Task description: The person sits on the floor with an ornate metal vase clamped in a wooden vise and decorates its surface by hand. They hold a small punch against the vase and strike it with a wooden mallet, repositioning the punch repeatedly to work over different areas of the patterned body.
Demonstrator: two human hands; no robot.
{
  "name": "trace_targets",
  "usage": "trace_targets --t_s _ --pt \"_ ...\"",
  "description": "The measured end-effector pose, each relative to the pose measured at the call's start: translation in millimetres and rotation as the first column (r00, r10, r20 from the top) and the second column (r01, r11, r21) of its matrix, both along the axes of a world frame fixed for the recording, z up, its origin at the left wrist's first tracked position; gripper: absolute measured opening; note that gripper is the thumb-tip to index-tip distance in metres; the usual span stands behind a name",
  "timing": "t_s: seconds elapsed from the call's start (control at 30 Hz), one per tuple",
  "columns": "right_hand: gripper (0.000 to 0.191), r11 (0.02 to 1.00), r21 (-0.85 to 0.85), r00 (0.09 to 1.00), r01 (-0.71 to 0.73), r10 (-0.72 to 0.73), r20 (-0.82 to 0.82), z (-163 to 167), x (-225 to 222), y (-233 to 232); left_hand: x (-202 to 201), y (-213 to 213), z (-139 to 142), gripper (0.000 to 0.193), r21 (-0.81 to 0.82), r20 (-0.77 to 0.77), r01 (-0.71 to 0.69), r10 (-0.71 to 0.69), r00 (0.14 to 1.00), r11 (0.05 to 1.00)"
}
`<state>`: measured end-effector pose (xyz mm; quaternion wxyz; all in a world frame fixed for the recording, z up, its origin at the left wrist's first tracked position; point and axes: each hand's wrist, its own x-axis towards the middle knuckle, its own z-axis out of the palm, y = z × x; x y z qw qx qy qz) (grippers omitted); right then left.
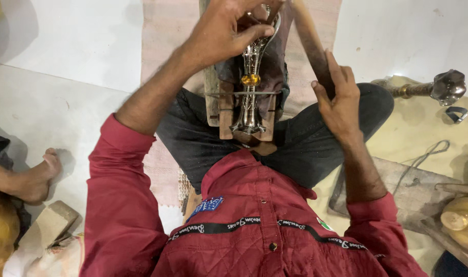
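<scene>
Far left, another person's bare foot [39, 177] rested on the pale floor [64, 46], with a wooden block [49, 223] just below it, well apart from me. I sat cross-legged in dark trousers [203, 138] and a red quilted jacket [254, 231], with a pinkish mat [167, 31] under my legs.

My left hand [221, 33] reached forward over the wooden holder [223, 110] on my lap, its fingers curled and clenched around the top end of the silver metal piece [250, 92]. That hand hid the top of the piece, so I could not tell its upper shape. The piece lay lengthwise on the holder between my knees, pointing away from me. It was shiny, narrow and ornate, wider at the near end, with an amber bead [251, 79] at mid-length. A thin wire or rod [239, 94] crossed it just below the bead. Dark cloth or leather [275, 56] sat under it.

My right hand [339, 100] was closed, grasping a long wooden stick [308, 36] that slanted up beside the holder, just right of the piece, not touching it.

Further right lay a brass rod with a faceted dark knob [447, 86], a loose grey wire [424, 156], a worn wooden plank [403, 190] and a brass bowl-like thing [465, 220].
</scene>
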<state>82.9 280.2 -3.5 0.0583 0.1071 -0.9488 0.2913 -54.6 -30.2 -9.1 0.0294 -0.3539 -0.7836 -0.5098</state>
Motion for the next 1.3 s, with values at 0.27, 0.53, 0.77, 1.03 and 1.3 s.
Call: trace_targets --t_s 0.27,0.53,0.77,1.03,1.3 --pt "0.064 0.972 0.233 0.993 -0.041 0.066 -0.100 23 -23 18 21 7 -11 0.048 0.058 -0.277 -0.105 0.117 0.954 0.993" --pt "0.050 0.785 0.617 0.963 -0.048 0.200 -0.179 64 -36 25 32 11 -14 0.049 0.092 -0.300 -0.176 0.196 0.934 0.980" --pt "0.062 0.965 0.139 0.926 -0.222 0.254 -0.280 103 -39 33 35 12 -12 0.050 0.086 -0.298 -0.179 0.197 0.934 0.980" --pt "0.063 0.920 0.315 0.876 -0.233 0.339 -0.342 122 -37 16 33 11 -18 0.051 0.103 -0.321 -0.149 0.175 0.931 0.983" --pt "0.062 0.885 0.448 0.871 -0.131 0.318 -0.373 111 -37 15 27 16 -28 0.052 0.017 -0.312 -0.200 0.195 0.930 0.980"
